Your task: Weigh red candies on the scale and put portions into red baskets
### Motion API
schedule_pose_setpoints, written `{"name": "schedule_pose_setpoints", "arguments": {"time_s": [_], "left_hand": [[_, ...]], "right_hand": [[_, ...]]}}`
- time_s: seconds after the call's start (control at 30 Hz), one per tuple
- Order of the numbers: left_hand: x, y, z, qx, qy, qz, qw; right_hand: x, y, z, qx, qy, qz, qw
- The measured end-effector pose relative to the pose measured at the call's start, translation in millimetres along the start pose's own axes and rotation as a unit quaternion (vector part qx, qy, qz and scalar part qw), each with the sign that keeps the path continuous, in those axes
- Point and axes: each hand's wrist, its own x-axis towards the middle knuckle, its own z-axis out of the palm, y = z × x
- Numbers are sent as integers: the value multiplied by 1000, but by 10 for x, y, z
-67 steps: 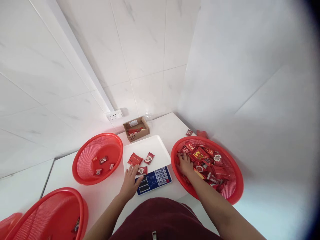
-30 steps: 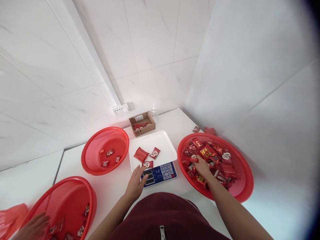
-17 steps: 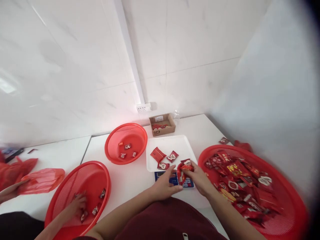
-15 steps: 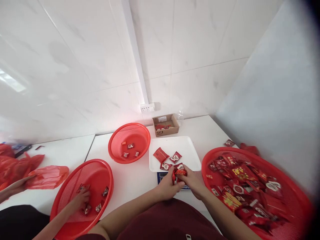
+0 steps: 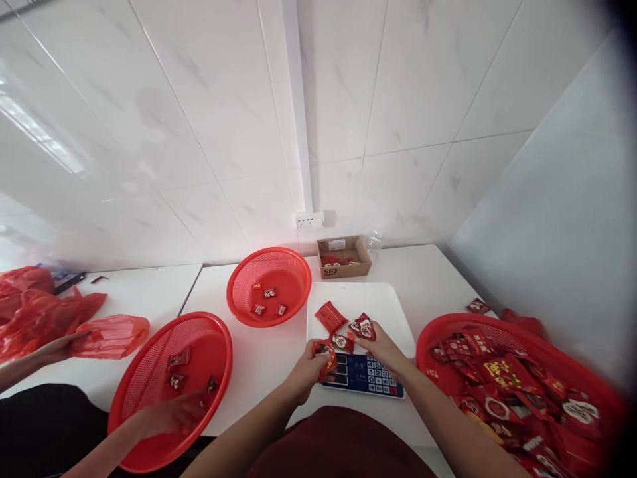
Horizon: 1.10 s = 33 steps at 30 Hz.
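In the head view, my left hand [image 5: 304,373] is closed around a small red snack packet [image 5: 327,358] with yellow marks, over the display end of a weighing scale [image 5: 355,373]. My right hand [image 5: 383,346] pinches another red packet [image 5: 367,328] with a white print, low over the scale's white tray [image 5: 393,309]. Two more packets lie on that tray: a plain red one [image 5: 331,317] and a printed one [image 5: 342,342]. Part of what each hand grips is covered by the fingers.
A large red basket [image 5: 448,322] full of packets stands on the right. Behind the scale is a cardboard box [image 5: 343,271]. Another red basket [image 5: 233,292] holds several packets. At left, a co-worker's hand [image 5: 174,415] reaches into a red basket [image 5: 226,345]; the other holds a red bag [image 5: 114,335].
My hands were together over the scale; they have moved apart, each with a packet, uncovering the keypad. The co-worker's hand has shifted right within the basket. The camera view has also shifted.
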Motion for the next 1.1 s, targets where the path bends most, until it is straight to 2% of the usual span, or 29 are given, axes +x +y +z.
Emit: {"name": "schedule_pose_setpoints", "arguments": {"time_s": [0.13,0.27,0.33,0.43,0.5,0.6,0.63,0.7,0.8,0.93,1.1], "left_hand": [[-53,-21,-160,-10,8,-9,1000],[-132,-36,-231,-7,-22,-27,999],[-156,-28,-225,-3,-24,-27,999],[-163,-7,-195,8,-29,-23,999],[-158,3,-164,30,-44,-14,998],[-153,6,-88,63,-69,5,996],[-152,5,-56,68,-74,8,995],[-148,2,7,70,-74,14,995],[-134,-2,72,70,-59,29,995],[-98,-9,103,95,-58,51,993],[-56,-38,133,46,-67,7,997]], "right_hand": [[153,82,-68,-12,44,15,999],[292,47,-76,35,-9,-9,999],[335,-5,-65,5,-5,-30,1000],[282,-48,-30,-81,47,-69,993],[143,-34,22,-95,1,-80,992],[-156,27,145,-92,-169,-54,980],[-251,46,187,-100,-203,-52,973],[-403,70,251,-109,-219,-51,968],[-534,47,273,-64,-206,-25,976],[-644,-74,229,-36,-246,-13,968],[-748,-185,214,-28,-241,-54,969]]}}
